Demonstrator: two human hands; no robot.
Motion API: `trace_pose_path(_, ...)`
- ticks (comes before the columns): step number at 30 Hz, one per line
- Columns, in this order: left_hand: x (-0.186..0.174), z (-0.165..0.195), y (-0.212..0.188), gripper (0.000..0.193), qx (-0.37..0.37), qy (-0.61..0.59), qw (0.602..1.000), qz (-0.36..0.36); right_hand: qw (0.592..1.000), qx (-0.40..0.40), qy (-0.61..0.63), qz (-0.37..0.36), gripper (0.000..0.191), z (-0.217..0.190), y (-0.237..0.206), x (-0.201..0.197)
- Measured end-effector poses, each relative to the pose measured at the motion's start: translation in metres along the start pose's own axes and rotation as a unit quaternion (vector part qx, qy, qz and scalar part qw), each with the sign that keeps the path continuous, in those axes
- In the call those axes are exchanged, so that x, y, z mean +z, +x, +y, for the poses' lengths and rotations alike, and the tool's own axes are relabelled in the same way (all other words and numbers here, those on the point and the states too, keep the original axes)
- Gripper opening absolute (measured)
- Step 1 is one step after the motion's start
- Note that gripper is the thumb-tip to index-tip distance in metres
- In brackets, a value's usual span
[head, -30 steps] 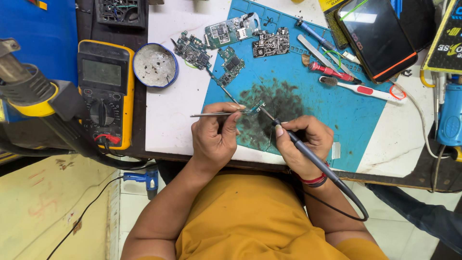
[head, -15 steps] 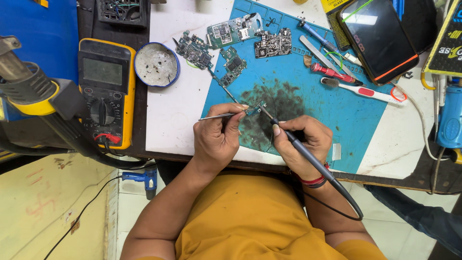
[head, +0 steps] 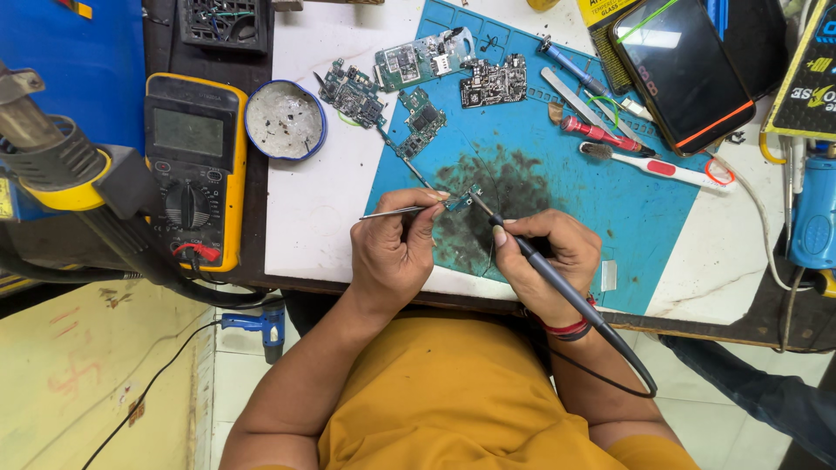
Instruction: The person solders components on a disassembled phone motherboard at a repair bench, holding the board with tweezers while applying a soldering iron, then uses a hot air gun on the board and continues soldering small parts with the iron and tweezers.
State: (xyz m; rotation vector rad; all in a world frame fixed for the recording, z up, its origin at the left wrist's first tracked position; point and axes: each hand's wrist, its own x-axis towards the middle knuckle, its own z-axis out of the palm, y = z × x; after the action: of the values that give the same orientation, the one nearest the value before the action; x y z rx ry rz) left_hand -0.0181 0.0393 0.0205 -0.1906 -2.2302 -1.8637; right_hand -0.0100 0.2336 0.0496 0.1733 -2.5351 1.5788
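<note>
Head view, looking straight down: your left hand (head: pixel 396 252) pinches a pair of slim metal tweezers (head: pixel 402 210), fingers pressed together around the shanks, and their tips clamp a small circuit piece (head: pixel 461 200) just past your fingertips. Held this way, the piece seems pinned flat and kept from sliding while heat is applied. Your right hand (head: pixel 550 257) grips a soldering iron (head: pixel 544 265) like a pen, fingers curled shut on the dark handle, its tip meeting the same small piece from the other side; the low, slanted hold looks chosen for fine control, and the cord (head: pixel 627 370) loops back past your wrist, out of the work. Both hands rest at the near edge of the tabletop (head: pixel 313 209), probably for steadiness.

Beneath the tips lies a blue work mat (head: pixel 610 209), darkly stained right under the piece, apparently the usual spot for this work. Beyond the fingers, several bare circuit boards (head: pixel 418 78) lie spread out along the mat's far edge. Further beyond your right hand sit a red-and-white brush (head: pixel 662 167), a red-handled tool (head: pixel 601 133) and a phone (head: pixel 684 65) lying face up. Out past your left hand stand a round tin (head: pixel 286 120) and a yellow multimeter (head: pixel 193 165), with a hot-air gun (head: pixel 52 161) furthest off.
</note>
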Motion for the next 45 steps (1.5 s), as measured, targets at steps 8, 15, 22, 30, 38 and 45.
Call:
trace_pose_path(8, 0.0, 0.003, 0.003, 0.011, -0.003, 0.012, 1.0, 0.004, 1.0, 0.019, 0.004, 0.008, 0.009, -0.003, 0.001, 0.0)
trace_pose_path(15, 0.0, 0.002, 0.001, 0.011, 0.003, 0.014, 1.0, 0.005, 1.0, 0.015, -0.006, 0.012, 0.01, -0.001, 0.001, 0.001)
trace_pose_path(22, -0.001, 0.002, 0.002, 0.01, 0.001, 0.011, 1.0, 0.004, 0.998, 0.041, 0.035, 0.028, 0.009, 0.001, -0.002, 0.001)
trace_pose_path(30, 0.0, 0.0, 0.0, 0.01, -0.007, 0.012, 1.0, 0.006, 0.999, 0.035, 0.011, 0.036, 0.009, 0.004, -0.003, 0.004)
trace_pose_path(38, -0.001, 0.002, -0.003, 0.01, -0.027, 0.002, 1.0, 0.002, 0.997, 0.03, 0.051, 0.042, 0.013, 0.008, -0.006, 0.003)
trace_pose_path(45, -0.001, 0.001, -0.002, 0.01, -0.014, 0.004, 1.0, -0.011, 0.992, -0.093, -0.075, 0.029, 0.016, -0.003, -0.003, -0.002)
